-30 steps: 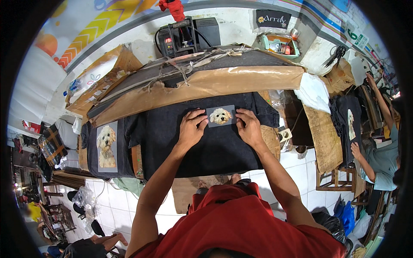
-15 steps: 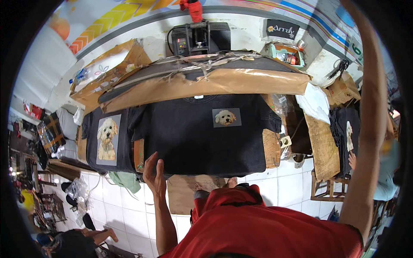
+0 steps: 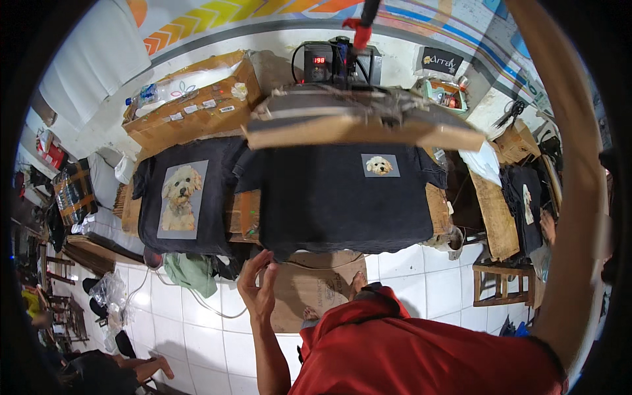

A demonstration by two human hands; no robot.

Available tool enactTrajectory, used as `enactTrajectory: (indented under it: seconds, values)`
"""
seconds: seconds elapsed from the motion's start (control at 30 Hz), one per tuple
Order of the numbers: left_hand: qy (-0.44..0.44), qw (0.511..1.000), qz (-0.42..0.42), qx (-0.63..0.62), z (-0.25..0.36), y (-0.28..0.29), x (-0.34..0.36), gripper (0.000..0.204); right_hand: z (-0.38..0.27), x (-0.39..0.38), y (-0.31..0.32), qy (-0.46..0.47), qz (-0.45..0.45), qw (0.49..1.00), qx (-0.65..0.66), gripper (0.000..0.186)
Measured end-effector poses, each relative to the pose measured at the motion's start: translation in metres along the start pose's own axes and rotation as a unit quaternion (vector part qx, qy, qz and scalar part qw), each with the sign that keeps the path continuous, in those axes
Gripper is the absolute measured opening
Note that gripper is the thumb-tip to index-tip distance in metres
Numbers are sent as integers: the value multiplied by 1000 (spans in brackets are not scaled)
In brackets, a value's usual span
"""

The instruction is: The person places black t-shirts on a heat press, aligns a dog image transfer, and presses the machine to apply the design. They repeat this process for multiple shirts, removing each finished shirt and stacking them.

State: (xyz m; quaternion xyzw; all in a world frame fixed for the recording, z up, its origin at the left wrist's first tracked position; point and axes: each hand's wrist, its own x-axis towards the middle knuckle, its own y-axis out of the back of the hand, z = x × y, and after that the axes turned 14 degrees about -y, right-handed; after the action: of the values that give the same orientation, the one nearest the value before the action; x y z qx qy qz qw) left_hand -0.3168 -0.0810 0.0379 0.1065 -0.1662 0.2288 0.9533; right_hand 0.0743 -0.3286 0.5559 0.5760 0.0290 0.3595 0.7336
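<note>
- The left grip is in the lower middle of the frame, a little left, with thumb and fingers loosely spread and nothing held
- The black shirt lies flat on the wooden counter at the centre of the frame, above and to the right of the left grip; the fingertips are right by its lower left corner, and I cannot tell whether they touch the cloth
- A small dog-face print sits on the upper right part of the shirt, well apart from that grip
- The right grip is out of the frame, its raised arm running up the right side, so I cannot tell how open it is or what it has hold of
- A blurred, brown-edged press plate overhangs the shirt's top edge
- Another shirt with a larger dog print lies at the left of the frame
</note>
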Motion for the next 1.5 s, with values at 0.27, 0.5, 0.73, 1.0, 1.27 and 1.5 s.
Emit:
enactTrajectory:
  seconds: [0.27, 0.5, 0.73, 1.0, 1.27, 1.5]
  values:
    - [-270, 944, -159, -106, 75, -16, 113, 36, -191, -252, -113, -54, -507, 831, 222, 43]
    - [-349, 901, -253, -40, 133, -163, 132, 63, -203, -264, -166, -8, -450, 840, 303, 39]
    - [-364, 909, -165, -120, 50, -184, 98, 56, -201, -304, -265, 99, -378, 829, 400, 37]
    - [-355, 913, -154, -127, 15, -185, 83, 51, -206, -343, -300, 163, -244, 843, 451, 34]
    - [-415, 890, -145, -121, 18, -182, 89, 56, -215, -361, -311, 91, -217, 914, 331, 28]
    - [-437, 887, -127, -79, 22, -182, 87, 49, -216, -362, -315, 98, -165, 925, 329, 22]
